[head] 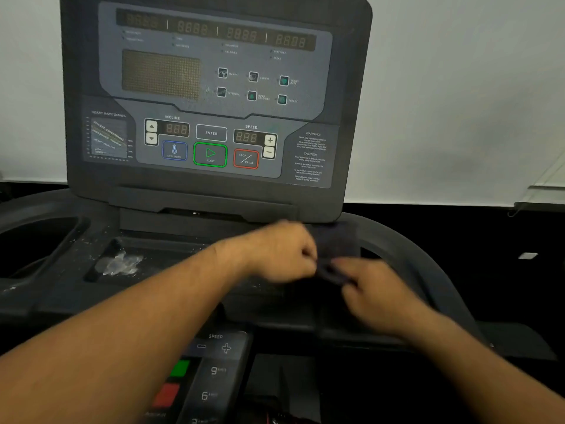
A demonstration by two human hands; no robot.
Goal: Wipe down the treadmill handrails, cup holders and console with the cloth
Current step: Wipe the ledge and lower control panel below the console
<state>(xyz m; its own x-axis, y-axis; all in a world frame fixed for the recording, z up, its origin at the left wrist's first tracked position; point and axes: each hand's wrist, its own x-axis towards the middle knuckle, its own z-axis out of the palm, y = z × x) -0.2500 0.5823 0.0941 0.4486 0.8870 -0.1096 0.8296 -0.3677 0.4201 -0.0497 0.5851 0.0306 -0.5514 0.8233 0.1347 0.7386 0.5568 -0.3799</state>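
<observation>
Below the console (211, 96), our left hand (279, 255) and right hand (371, 293) pinch a dark cloth (334, 249), apparently refolding it; blur obscures detail.

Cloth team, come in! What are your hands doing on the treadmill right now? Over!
Left hand, right hand: both gripping dark cloth below console. Clear crumpled wrapper sitting in tray, left side. Hands blurred.

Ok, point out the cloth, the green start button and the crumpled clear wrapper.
cloth (334, 255): head view, dark fabric stretched between the hands.
green start button (210, 154): head view, centre of its play arrow.
crumpled clear wrapper (120, 264): head view, middle of the crinkled plastic in the tray.
</observation>
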